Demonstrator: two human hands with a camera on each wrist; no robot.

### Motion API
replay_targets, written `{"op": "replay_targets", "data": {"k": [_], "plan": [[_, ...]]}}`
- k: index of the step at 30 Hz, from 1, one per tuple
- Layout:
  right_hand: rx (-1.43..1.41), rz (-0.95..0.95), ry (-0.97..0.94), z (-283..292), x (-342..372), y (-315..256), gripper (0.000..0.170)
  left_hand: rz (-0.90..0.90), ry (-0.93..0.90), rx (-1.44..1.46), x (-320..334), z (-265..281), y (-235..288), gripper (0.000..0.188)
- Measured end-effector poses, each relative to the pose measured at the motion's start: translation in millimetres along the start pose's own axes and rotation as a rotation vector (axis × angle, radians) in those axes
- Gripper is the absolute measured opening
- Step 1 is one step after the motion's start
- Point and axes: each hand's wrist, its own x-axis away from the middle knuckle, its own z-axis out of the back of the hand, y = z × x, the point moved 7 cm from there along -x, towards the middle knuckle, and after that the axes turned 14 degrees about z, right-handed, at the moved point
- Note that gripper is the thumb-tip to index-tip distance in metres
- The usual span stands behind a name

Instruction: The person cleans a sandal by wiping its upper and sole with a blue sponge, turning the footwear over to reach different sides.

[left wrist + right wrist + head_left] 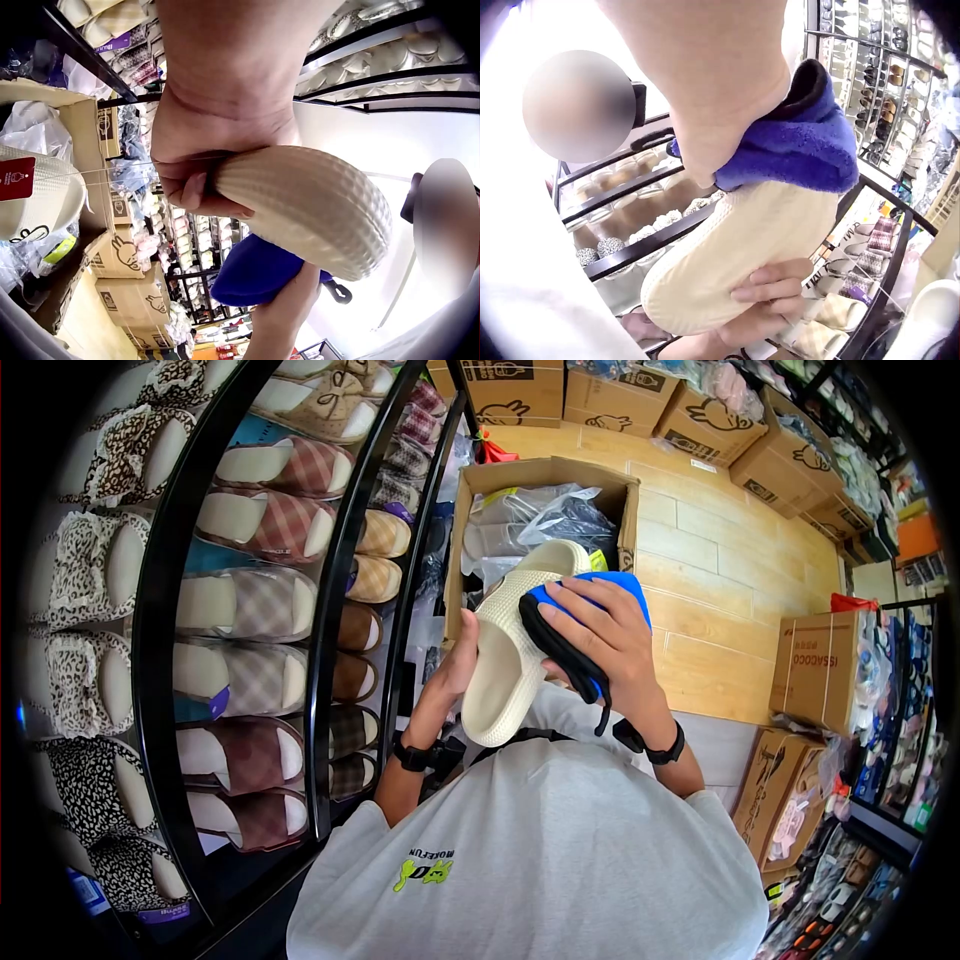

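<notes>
A cream slide slipper (497, 675) with a bumpy textured surface is held up in front of the body, sole tilted. My left hand (455, 665) grips it along its left side; in the right wrist view the fingers (776, 289) curl against the underside. My right hand (610, 630) holds a blue plush cleaning pad (634, 592) with a black edge and a hanging black loop, against the slipper's strap. In the left wrist view the blue pad (259, 270) sits just beyond the slipper (322, 202), the right hand round it.
An uncapped cardboard box (628, 525) of plastic-wrapped slippers stands behind the hands. Black-framed racks (318, 660) with plaid slippers (245, 600) line the left. More cartons (815, 665) and shelves stand to the right and back, round the wooden floor (700, 590). A red tag (16, 178) hangs on a boxed slipper.
</notes>
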Motion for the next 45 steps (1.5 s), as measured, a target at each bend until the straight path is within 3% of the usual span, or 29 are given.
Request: {"op": "replay_targets", "data": {"k": [16,19,23,38,45], "plan": [[0.076,0.061,-0.031,0.0,1.3,-3.0,0.050,-0.027,-0.045,0.041,4.5,-3.9,4.0,0.122],[0.068,-0.031,0.021,3.4,-1.4,3.4,0.055,-0.029,-0.050,0.047,5.0,-5.2,3.9,0.121],[0.063,0.046,0.016,-1.0,0.4,-6.9,0.057,-0.027,-0.060,0.062,3.1,-5.2,1.6,0.121],[0.046,-0.019,0.031,5.7,3.4,5.6,0.058,-0.032,-0.083,0.078,4.9,-6.5,0.7,0.120],[0.077,0.060,-0.003,1.0,4.8,-4.6,0.058,-0.035,-0.094,0.085,4.9,-8.4,0.9,0.119]]}}
